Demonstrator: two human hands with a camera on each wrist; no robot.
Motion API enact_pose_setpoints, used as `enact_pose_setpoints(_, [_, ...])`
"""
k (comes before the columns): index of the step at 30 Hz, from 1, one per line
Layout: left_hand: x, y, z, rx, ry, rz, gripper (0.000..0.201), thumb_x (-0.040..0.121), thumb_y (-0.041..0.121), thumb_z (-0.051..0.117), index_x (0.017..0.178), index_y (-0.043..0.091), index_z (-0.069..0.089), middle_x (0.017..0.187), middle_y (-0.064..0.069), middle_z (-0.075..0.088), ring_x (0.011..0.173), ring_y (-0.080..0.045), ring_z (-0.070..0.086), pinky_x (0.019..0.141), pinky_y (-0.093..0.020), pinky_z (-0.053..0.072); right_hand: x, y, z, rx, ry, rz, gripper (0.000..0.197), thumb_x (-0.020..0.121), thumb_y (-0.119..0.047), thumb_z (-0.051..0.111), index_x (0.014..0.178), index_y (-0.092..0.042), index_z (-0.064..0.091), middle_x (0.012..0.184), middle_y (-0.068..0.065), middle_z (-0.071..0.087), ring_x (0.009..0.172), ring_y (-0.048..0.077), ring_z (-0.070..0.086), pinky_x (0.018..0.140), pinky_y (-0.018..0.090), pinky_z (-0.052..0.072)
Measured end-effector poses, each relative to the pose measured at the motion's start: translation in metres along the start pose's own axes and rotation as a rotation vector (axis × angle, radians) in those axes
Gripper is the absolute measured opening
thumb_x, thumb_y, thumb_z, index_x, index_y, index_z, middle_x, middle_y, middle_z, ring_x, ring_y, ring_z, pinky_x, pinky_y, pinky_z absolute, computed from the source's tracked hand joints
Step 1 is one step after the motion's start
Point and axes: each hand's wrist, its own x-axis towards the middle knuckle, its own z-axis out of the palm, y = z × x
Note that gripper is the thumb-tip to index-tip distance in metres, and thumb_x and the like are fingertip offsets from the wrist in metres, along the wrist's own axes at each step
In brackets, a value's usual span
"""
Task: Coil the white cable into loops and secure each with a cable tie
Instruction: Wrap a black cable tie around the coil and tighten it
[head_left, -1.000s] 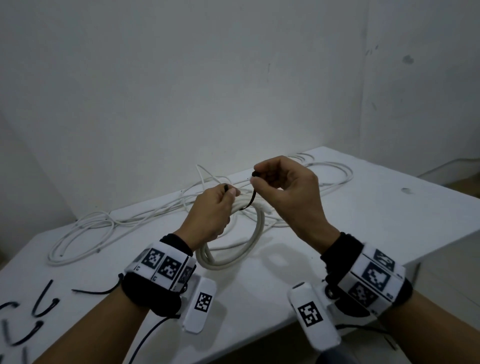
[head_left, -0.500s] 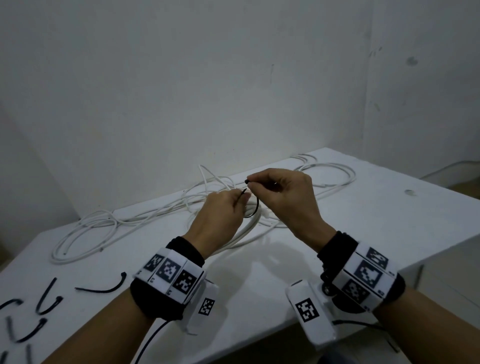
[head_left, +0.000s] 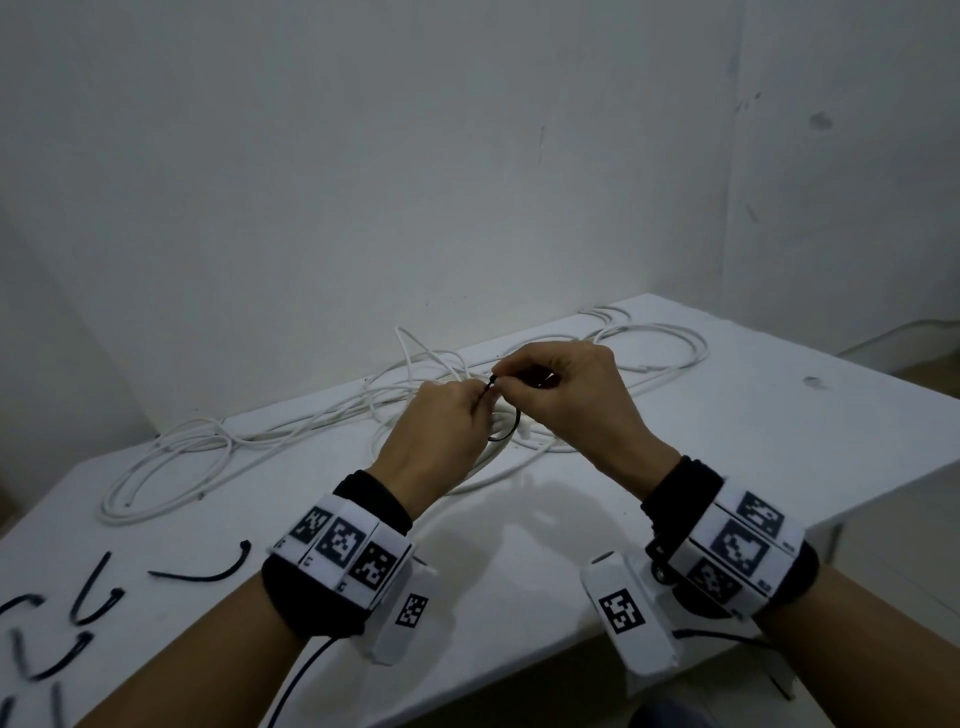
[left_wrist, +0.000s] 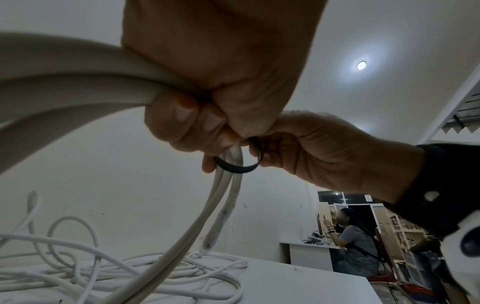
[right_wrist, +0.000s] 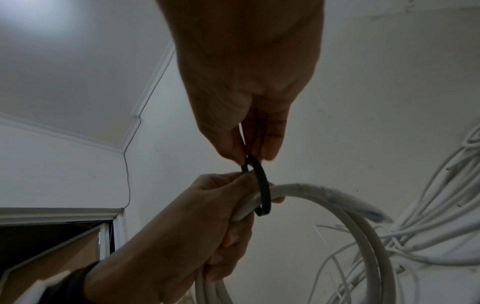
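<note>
Head view: the left hand (head_left: 441, 426) and the right hand (head_left: 566, 395) meet above the middle of the flat white table (head_left: 727, 441), fingertips touching at a thin black plastic cable tie (head_left: 511, 428). The left hand is clamped around a coiled bundle of round white plastic cable (head_left: 488, 462), which hangs from the fist down to the table at the hand's 6 o'clock; its thumb and forefinger also nip one end of the tie. The right hand pinches the other end between thumb and forefinger, the remaining fingers curled.

Left wrist view: the black tie (left_wrist: 235, 167) forms an open ring around two strands of the white cable (left_wrist: 182, 236), which emerge below the left fingers (left_wrist: 182, 127); the right hand (left_wrist: 324, 150) holds the ring at 3 o'clock.

Right wrist view: the tie (right_wrist: 261, 185) loops over the coil (right_wrist: 358, 226) just beside the left hand (right_wrist: 202, 216).

Uncoiled white cable lies in loose loops across the table from 10 o'clock to 1 o'clock of the hands. Spare black cable ties (head_left: 202, 566) lie at the table's 8 o'clock edge, well apart from the hands. Both wrists carry black bands with white coded marker plates (head_left: 343, 545).
</note>
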Motion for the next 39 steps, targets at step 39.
enact_pose_setpoints(39, [-0.005,0.015,-0.006,-0.280,-0.160,-0.085,0.029,0.098,0.050,0.037,0.102,0.025,0.050,0.057,0.012,0.057,0.039,-0.002,0.040,0.047,-0.021,0.033,0.020,0.007,-0.015,-0.155,-0.167,0.117,0.022,0.081,-0.023,0.074,0.064,-0.022,0.061,0.059,-0.003,0.062,0.056,0.012,0.058,0.058,0.027,0.049])
